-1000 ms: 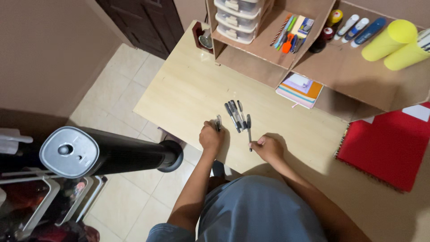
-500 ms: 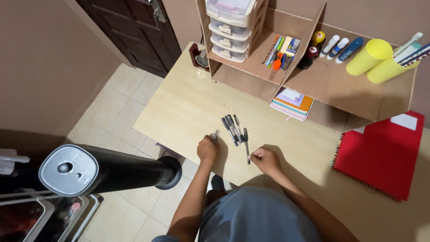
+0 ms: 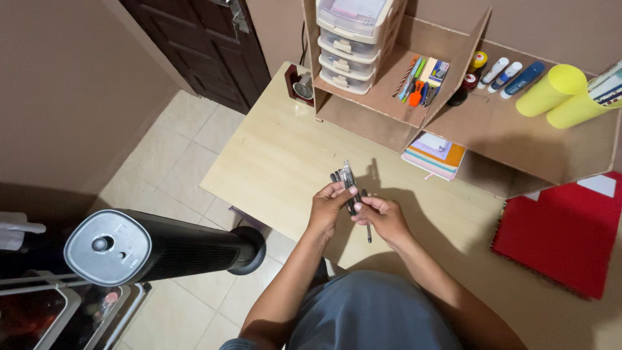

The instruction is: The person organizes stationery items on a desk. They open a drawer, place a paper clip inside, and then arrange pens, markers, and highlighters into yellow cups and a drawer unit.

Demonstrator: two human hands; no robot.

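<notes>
Both hands meeting above the pale wooden desk (image 3: 272, 155) — left hand (image 3: 326, 206) curled around a bundle of dark pens (image 3: 345, 181), right hand (image 3: 383, 217) pinching one more pen (image 3: 367, 228) just beside it. Bundle's long axis pointing up and away from the body; single pen's tip aimed back toward it. Fingers of both closed, left nearer the bundle. Beyond: cardboard organiser (image 3: 492, 116), yellow tubes (image 3: 558, 94), stacked notebooks (image 3: 435, 154). Off right — red folder (image 3: 560, 236). Below left, black tower fan (image 3: 155, 243) over tiled floor (image 3: 175, 155).
</notes>
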